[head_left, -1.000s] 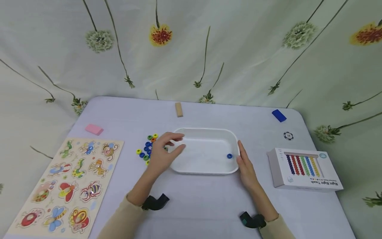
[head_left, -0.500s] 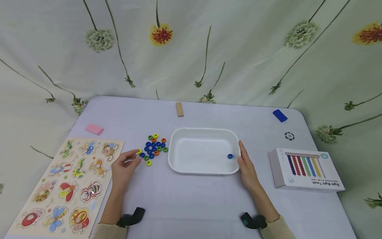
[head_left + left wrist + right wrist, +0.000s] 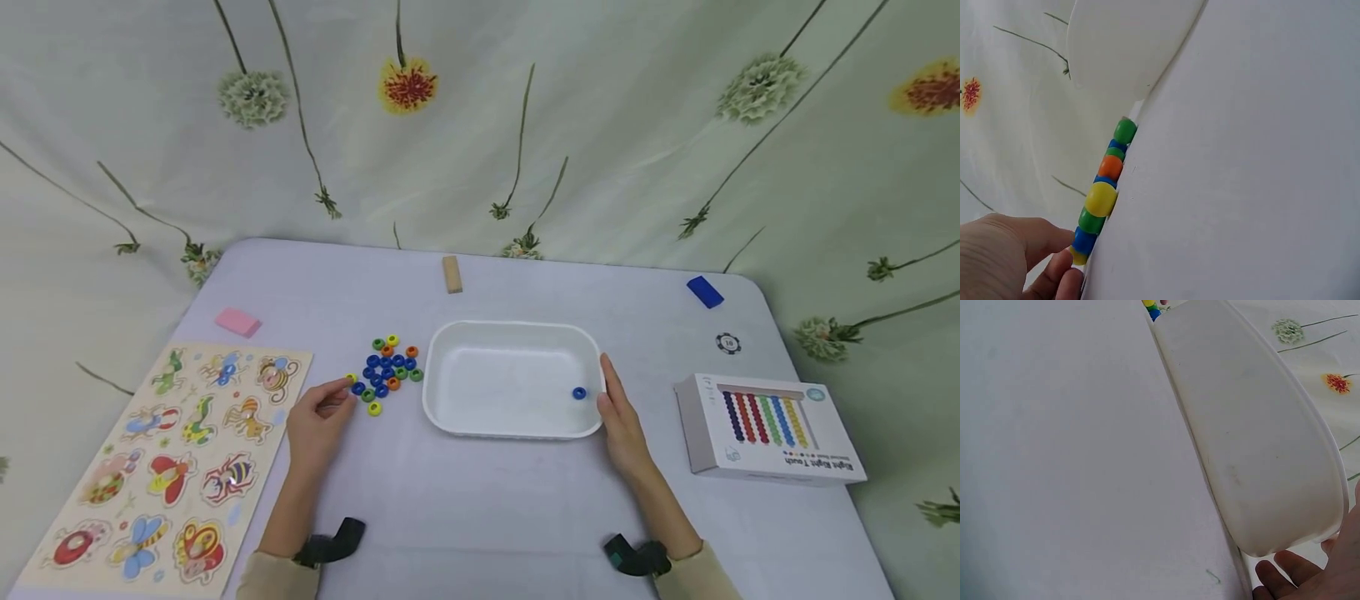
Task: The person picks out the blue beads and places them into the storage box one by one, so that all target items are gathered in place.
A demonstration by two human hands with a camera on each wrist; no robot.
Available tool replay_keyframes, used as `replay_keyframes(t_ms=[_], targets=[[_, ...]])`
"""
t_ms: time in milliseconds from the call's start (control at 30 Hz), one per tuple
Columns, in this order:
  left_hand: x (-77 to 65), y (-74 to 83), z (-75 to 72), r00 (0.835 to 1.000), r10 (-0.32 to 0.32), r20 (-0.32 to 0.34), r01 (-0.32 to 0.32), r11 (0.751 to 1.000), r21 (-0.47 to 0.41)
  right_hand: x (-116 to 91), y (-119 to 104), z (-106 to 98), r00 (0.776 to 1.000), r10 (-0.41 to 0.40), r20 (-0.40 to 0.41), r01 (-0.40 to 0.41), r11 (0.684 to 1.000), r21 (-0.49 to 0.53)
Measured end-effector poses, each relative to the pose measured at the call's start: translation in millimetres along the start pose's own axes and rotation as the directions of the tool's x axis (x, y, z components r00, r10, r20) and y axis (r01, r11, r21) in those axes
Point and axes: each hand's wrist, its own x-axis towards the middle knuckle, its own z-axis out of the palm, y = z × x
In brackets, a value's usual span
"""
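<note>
My left hand (image 3: pixel 318 425) is at the left edge of a cluster of beads, thumb and forefinger pinching a yellow bead (image 3: pixel 351 378). In the left wrist view that yellow bead (image 3: pixel 1078 256) shows between the fingertips, with a blue bead (image 3: pixel 1084 241) right beside it. The blue, green, orange and yellow beads (image 3: pixel 386 373) lie loose on the white cloth. A white oblong tray (image 3: pixel 513 433) stands right of them, with one blue bead (image 3: pixel 579 393) inside near its right end. My right hand (image 3: pixel 626 429) rests against the tray's right end, fingers extended along the outer wall.
An insect puzzle board (image 3: pixel 165 467) lies at the left, with a pink block (image 3: pixel 237 322) behind it. A wooden block (image 3: pixel 452 274) and a blue block (image 3: pixel 705 292) lie at the back. A poker chip (image 3: pixel 727 342) and a toy box (image 3: pixel 772 429) are at the right.
My left hand has moved left from over the tray's left end to the yellow bead, and its fingertips have closed together. The right hand stays at the tray.
</note>
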Motion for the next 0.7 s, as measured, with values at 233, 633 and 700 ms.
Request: replay_keyframes(t_ms=[233, 633, 700], targets=[[4.8, 4.1, 2.3, 0.995, 0.099, 0.002, -0.098, 0.988, 0.118, 0, -2, 1, 1.000, 0.000, -0.013, 0.000, 1.000, 0.007], [20.4, 14.3, 0.0, 0.978, 0.169, 0.120, -0.191, 0.961, 0.198, 1, 2, 1, 1.000, -0.012, -0.025, 0.012, 1.000, 0.000], [21.7, 27.7, 1.7, 0.971, 0.196, 0.138, -0.220, 0.958, 0.187, 1, 1, 0, 1.000, 0.010, -0.023, -0.010, 1.000, 0.002]])
